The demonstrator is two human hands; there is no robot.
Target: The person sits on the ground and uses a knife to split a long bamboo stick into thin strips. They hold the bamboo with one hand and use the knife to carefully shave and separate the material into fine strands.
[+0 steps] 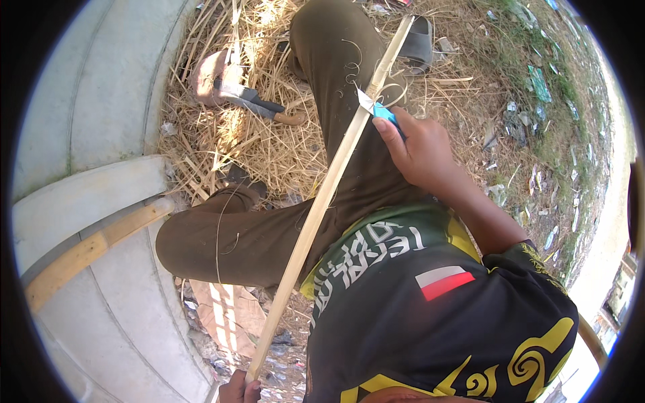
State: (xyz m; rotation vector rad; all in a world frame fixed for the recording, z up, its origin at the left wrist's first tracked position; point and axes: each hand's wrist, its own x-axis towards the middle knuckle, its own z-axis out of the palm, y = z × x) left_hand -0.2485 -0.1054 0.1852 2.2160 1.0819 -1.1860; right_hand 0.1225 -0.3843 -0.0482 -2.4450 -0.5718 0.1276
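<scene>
A long pale strip of wood or bamboo (316, 215) slants across my lap from the lower left to the upper right. Closed around its lower end is my left hand (238, 389), only partly in view at the bottom edge. My right hand (420, 144) grips a small knife (386, 115) with a blue handle. The knife's pale blade lies across the strip near its upper end. Thin curled shavings (396, 91) hang beside the blade, and a few more cling to my brown trousers (342, 60).
Offcuts and shavings (282, 158) cover the ground by my legs. Among them, a wooden-handled chopping blade (252, 104) rests against a round block (207, 77). A grey sandal (420, 47) is at the top. Pale curved panels (101, 87) and a pole (94, 252) stand left; cardboard (228, 316) lies below.
</scene>
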